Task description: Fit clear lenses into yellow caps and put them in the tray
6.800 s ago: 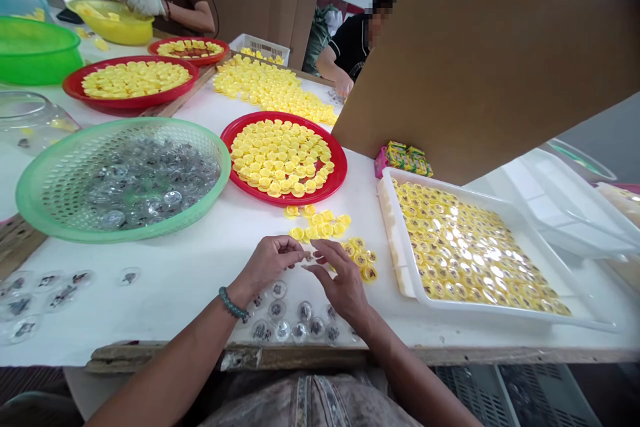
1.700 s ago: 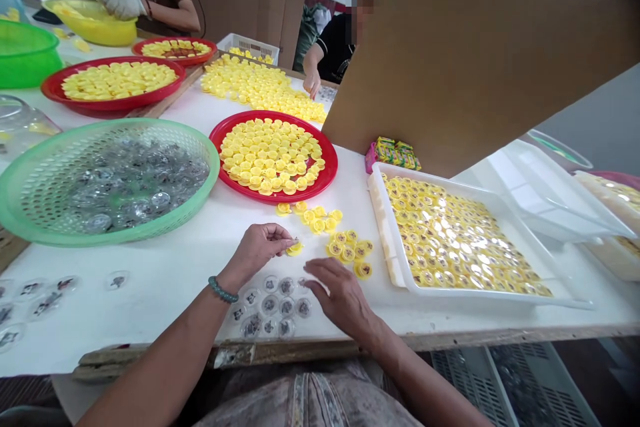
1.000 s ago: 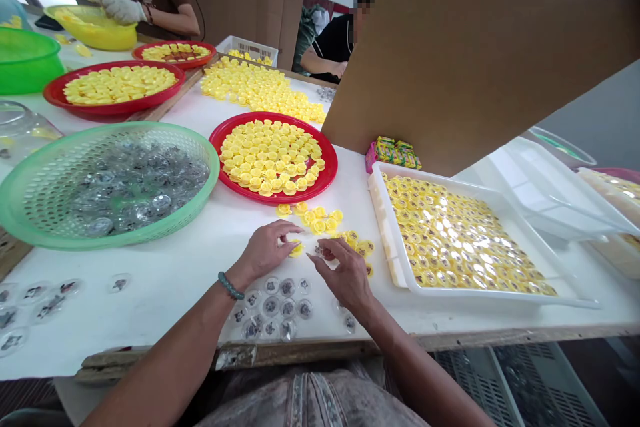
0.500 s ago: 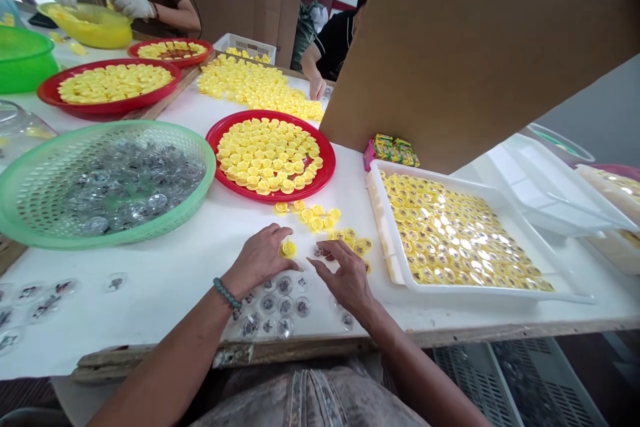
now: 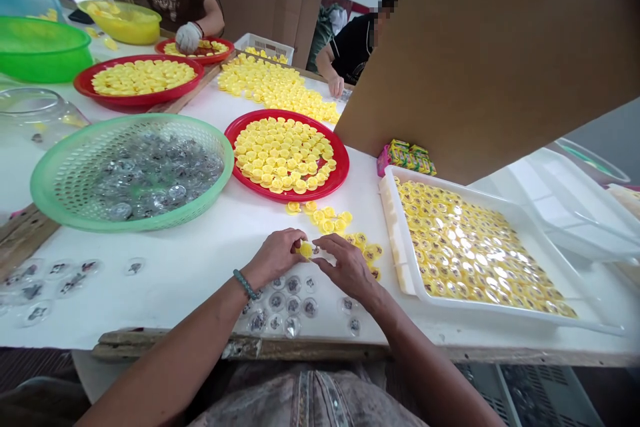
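My left hand (image 5: 277,255) pinches a small yellow cap (image 5: 305,249) just above the white tabletop. My right hand (image 5: 347,268) meets it from the right, fingertips closed on the same piece; whether a clear lid sits between them I cannot tell. Several clear domed lids (image 5: 290,303) with dark inserts lie under and before my hands. A loose cluster of yellow caps (image 5: 330,220) lies just beyond my fingers, near a red plate (image 5: 341,167) filled with more yellow caps.
A green basket (image 5: 50,197) of clear lids stands at the left. A white tray (image 5: 400,240) of finished yellow pieces sits at the right under a tilted cardboard sheet (image 5: 480,60). Two other people work at the far side among more red plates and bowls.
My right hand went down to the clear lids, then came back up to meet my left hand at the yellow cap. The view shifted slightly.
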Motion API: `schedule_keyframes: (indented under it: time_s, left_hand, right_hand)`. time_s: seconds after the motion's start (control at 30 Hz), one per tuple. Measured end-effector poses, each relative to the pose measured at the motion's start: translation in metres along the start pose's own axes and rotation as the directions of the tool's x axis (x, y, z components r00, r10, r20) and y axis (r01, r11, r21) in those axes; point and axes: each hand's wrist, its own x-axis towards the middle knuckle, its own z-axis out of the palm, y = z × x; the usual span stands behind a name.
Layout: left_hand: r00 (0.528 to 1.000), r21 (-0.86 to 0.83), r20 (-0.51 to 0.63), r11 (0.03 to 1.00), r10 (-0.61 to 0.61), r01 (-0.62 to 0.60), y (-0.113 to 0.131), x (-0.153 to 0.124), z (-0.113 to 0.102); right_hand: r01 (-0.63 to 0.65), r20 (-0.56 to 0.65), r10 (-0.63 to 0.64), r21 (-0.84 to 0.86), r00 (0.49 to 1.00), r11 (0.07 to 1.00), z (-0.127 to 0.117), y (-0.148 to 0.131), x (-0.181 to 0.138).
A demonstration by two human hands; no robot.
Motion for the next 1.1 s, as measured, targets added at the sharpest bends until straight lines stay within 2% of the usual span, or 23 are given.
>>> schedule_keyframes:
  time_s: [0.27,0.7,0.77,0.9,1.1]
  left_hand:
    - [1.000,0.135,0.023,0.991,-0.011,0.007,0.004,0.003,0.002]
    - [0.999,0.045,0.050,0.999,0.007,-0.010,-0.001,0.006,0.000]
    - [0.998,0.055,0.055,0.998,0.021,-0.024,-0.001,0.007,-0.001]
    - [0.995,0.097,0.074,0.992,0.073,-0.080,-0.003,0.007,-0.002]
    - [0.995,0.137,0.068,0.987,0.078,-0.087,-0.002,0.007,-0.003]
  right_hand:
    - [-0.038,0.051,0.040,-0.036,0.998,0.999,0.004,0.002,0.003]
    - [0.100,0.170,-0.086,-0.078,0.982,0.992,-0.001,0.008,0.016]
    - [0.070,0.153,-0.059,-0.067,0.986,0.995,-0.001,0.008,0.014]
    - [-0.001,0.044,0.002,-0.024,0.999,1.000,0.004,0.009,0.006]
    - [-0.030,-0.040,0.030,0.001,0.999,1.000,0.005,0.010,0.004]
